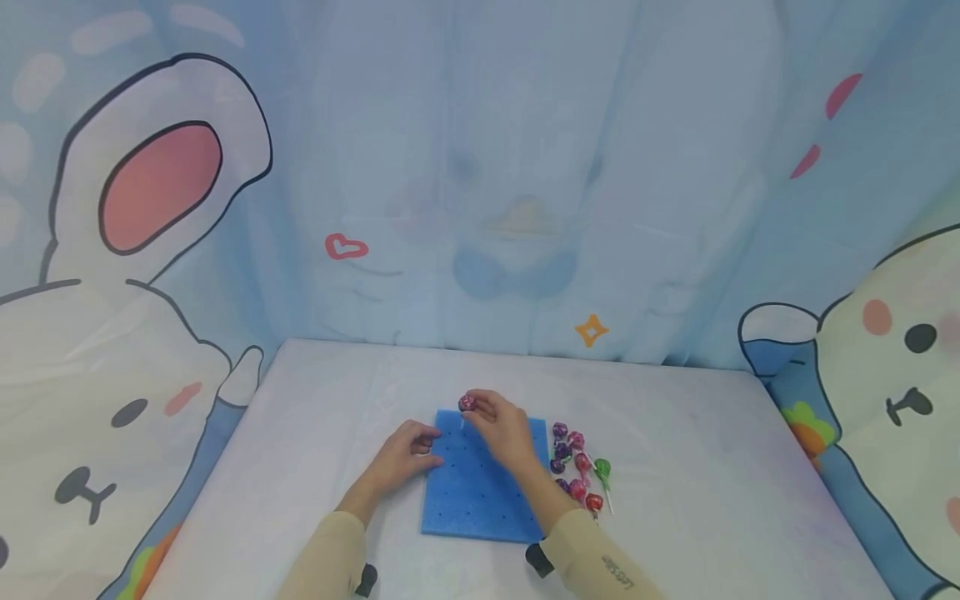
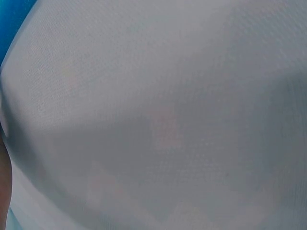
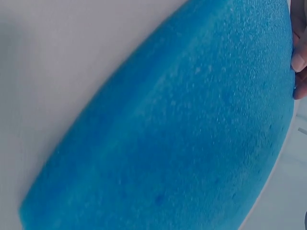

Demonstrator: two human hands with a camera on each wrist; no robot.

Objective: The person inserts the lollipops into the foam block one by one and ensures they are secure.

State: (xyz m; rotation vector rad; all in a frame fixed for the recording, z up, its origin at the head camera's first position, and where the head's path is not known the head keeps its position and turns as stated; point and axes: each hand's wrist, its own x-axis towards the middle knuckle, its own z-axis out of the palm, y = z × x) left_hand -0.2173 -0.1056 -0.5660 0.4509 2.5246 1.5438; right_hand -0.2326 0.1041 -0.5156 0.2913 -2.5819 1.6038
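Note:
A blue foam board [image 1: 472, 500] dotted with small holes lies flat on the table. Between thumb and fingers, my right hand [image 1: 501, 425] pinches a lollipop [image 1: 467, 403] with a dark red and purple wrapper. Its head is up and its white stick points down over the board's far left part. My left hand [image 1: 408, 457] rests at the board's left edge, thumb and fingertips on the rim. Fingertips [image 3: 300, 62] of that hand show at the edge in the right wrist view. The left wrist view has mostly tablecloth, with a corner of the board [image 2: 12, 21].
Right of the board lies a loose group of wrapped lollipops [image 1: 577, 489], in purple, pink and red. A green lollipop [image 1: 603, 468] lies at its outer side. The white-covered table [image 1: 675, 467] ends at a printed cloth backdrop [image 1: 525, 167].

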